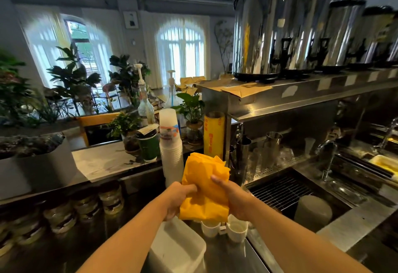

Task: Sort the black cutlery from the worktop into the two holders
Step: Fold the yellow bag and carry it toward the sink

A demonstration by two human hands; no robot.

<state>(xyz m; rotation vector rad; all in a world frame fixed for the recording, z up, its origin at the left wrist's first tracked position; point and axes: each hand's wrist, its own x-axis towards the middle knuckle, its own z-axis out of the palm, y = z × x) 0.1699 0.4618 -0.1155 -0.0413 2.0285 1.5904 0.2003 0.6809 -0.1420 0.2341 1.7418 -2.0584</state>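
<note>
Both my hands hold a folded yellow-orange cloth [204, 186] above the steel worktop [226, 255]. My left hand [179, 199] grips its left side and my right hand [233, 197] grips its right side. Directly below the cloth stand two white round holders [210, 228] [237, 229] side by side, their rims partly covered by the cloth. No black cutlery shows anywhere in view; I cannot tell whether the cloth wraps anything.
A white rectangular tub [176, 249] sits at the lower left of the holders. A stack of paper cups [171, 150] and a yellow film roll [214, 134] stand behind. A sink with a wire rack [280, 188] and an upturned white container [313, 211] lies to the right.
</note>
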